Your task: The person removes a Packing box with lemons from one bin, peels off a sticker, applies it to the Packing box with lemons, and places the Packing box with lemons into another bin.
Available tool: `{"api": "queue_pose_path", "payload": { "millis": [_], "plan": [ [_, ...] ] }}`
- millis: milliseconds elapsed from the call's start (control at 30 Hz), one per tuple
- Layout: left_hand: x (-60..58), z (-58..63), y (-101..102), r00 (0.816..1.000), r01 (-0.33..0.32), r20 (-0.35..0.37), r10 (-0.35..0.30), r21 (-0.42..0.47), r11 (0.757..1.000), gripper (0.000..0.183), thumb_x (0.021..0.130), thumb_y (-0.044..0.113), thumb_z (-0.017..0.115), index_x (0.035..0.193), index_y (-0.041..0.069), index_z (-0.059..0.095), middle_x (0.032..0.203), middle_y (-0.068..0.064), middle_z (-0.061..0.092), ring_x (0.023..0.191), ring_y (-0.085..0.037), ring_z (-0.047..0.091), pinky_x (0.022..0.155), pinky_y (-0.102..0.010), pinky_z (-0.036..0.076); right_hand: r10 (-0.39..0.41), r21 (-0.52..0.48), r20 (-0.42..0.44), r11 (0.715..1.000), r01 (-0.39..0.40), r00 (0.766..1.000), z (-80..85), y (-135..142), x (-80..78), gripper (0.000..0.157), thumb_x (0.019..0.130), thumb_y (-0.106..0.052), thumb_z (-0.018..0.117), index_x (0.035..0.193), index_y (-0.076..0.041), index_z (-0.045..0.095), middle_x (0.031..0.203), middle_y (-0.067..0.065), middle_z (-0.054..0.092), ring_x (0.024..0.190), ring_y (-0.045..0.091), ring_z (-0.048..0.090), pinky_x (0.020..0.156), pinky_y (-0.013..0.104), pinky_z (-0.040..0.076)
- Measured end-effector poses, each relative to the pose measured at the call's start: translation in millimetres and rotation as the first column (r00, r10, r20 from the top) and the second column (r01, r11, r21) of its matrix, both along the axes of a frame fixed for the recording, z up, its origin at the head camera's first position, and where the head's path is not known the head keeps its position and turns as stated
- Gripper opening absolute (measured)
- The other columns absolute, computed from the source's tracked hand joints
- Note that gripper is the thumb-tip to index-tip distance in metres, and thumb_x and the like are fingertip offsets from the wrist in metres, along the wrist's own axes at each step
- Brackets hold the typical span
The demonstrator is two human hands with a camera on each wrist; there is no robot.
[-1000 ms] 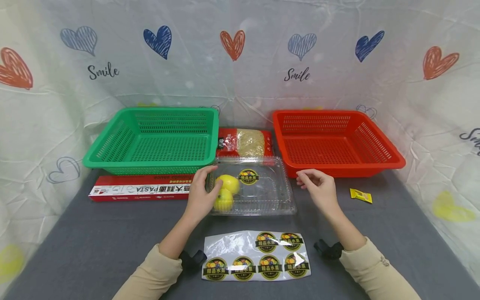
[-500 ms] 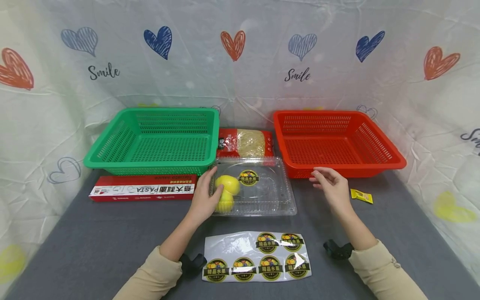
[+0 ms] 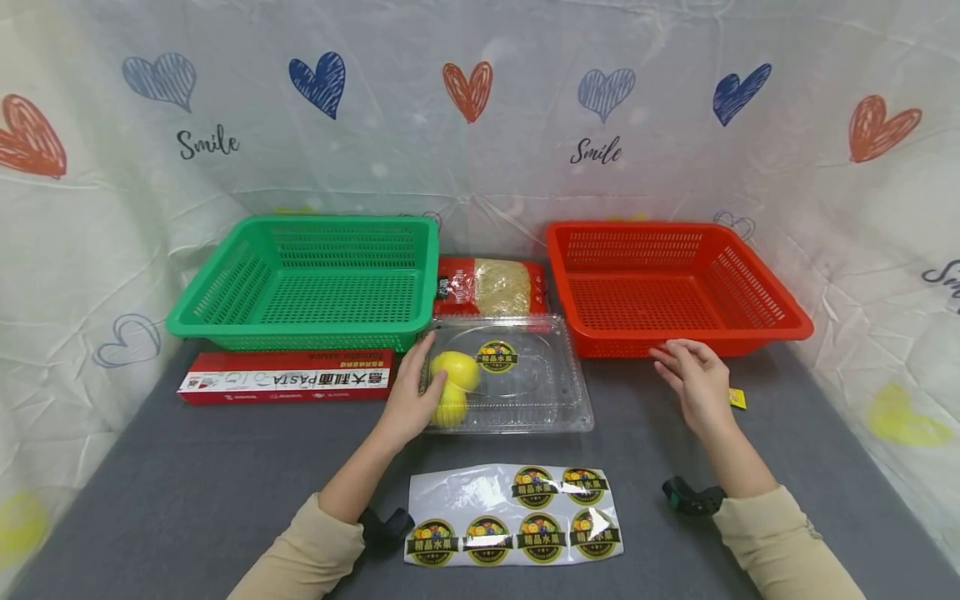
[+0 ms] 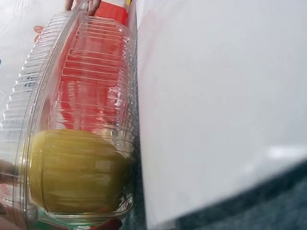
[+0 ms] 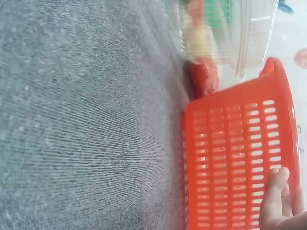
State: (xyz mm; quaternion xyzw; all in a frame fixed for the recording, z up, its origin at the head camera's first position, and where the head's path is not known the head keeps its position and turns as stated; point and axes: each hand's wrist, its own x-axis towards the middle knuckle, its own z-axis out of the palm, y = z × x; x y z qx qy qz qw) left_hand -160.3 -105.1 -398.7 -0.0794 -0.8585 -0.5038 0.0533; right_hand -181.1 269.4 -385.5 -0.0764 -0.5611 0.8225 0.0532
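A clear plastic container (image 3: 528, 400) lies lid-down at the middle of the table, with two lemons (image 3: 455, 371) at its left end and a round fruit sticker (image 3: 497, 356) on the lid. My left hand (image 3: 408, 396) grips the container's left end, thumb over the lid by the lemons. In the left wrist view one lemon (image 4: 79, 172) shows through the ribbed plastic. My right hand (image 3: 699, 383) holds nothing, its fingers loosely bent, just in front of the red basket (image 3: 678, 343). Partly hidden behind that hand is a small yellow packet (image 3: 738, 398).
A sheet of round stickers (image 3: 480, 492) lies in front of the container. To the left stand a green basket (image 3: 300, 333) and a red pasta box (image 3: 285, 379). Behind the container is a red bag (image 3: 501, 287) with a see-through window.
My right hand has moved to the right, away from the container, and now covers part of the yellow packet. My left hand has stayed at the container's left end.
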Motion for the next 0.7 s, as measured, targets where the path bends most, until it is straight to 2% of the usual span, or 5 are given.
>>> {"api": "queue_pose_path", "payload": {
  "millis": [100, 233, 400, 567, 700],
  "plan": [
    [-0.3, -0.1, -0.8, 1.000, 0.008, 0.013, -0.009, 0.012, 1.000, 0.059, 0.093, 0.013, 0.050, 0.145, 0.011, 0.023, 0.147, -0.021, 0.015, 0.132, -0.040, 0.019, 0.100, -0.062, 0.021, 0.021, -0.109, 0.024, 0.994, -0.018, 0.999, 10.0, -1.4, 5.0, 0.014, 0.088, -0.012, 0.060, 0.098, -0.004, 0.054, 0.094, 0.006, 0.058, 0.086, 0.015, 0.066, 0.075, 0.026, 0.051],
    [0.0, -0.3, -1.4, 1.000, 0.018, 0.015, -0.019, 0.028, 0.999, 0.059, 0.093, 0.013, 0.050, 0.145, 0.011, 0.023, 0.147, -0.021, 0.014, 0.133, -0.040, 0.018, 0.100, -0.062, 0.020, 0.044, -0.232, 0.055, 0.972, -0.030, 0.998, 10.1, 3.6, 3.6, 0.011, 0.089, -0.011, 0.058, 0.097, -0.004, 0.054, 0.090, 0.008, 0.061, 0.085, 0.018, 0.066, 0.078, 0.028, 0.051],
    [0.6, -0.4, -0.7, 1.000, 0.009, 0.021, -0.010, 0.047, 0.999, 0.058, 0.093, 0.014, 0.050, 0.145, 0.014, 0.024, 0.148, -0.019, 0.015, 0.133, -0.037, 0.018, 0.101, -0.060, 0.021, 0.045, -0.418, 0.096, 0.908, -0.001, 0.994, 10.6, 10.8, -2.1, 0.019, 0.090, -0.011, 0.058, 0.103, -0.008, 0.045, 0.089, 0.010, 0.059, 0.084, 0.023, 0.066, 0.078, 0.030, 0.051],
    [0.0, -1.1, -0.2, 1.000, -0.005, 0.030, 0.002, 0.100, 0.995, 0.056, 0.092, 0.013, 0.052, 0.144, 0.015, 0.029, 0.148, -0.015, 0.018, 0.134, -0.034, 0.018, 0.102, -0.059, 0.020, 0.013, -0.474, 0.098, 0.880, 0.035, 0.995, 9.8, 16.6, -10.5, 0.043, 0.086, -0.013, 0.063, 0.113, -0.015, 0.030, 0.103, 0.006, 0.050, 0.084, 0.023, 0.063, 0.078, 0.033, 0.052],
    [0.4, -0.7, -0.4, 0.999, -0.009, 0.046, 0.002, 0.142, 0.990, 0.056, 0.093, 0.012, 0.052, 0.144, 0.015, 0.030, 0.149, -0.014, 0.017, 0.135, -0.032, 0.016, 0.103, -0.058, 0.018, -0.008, -0.495, 0.083, 0.868, 0.048, 0.996, 8.5, 19.2, -15.3, 0.048, 0.084, -0.012, 0.065, 0.112, -0.017, 0.027, 0.110, 0.003, 0.041, 0.087, 0.023, 0.062, 0.078, 0.038, 0.051]
  ]
}}
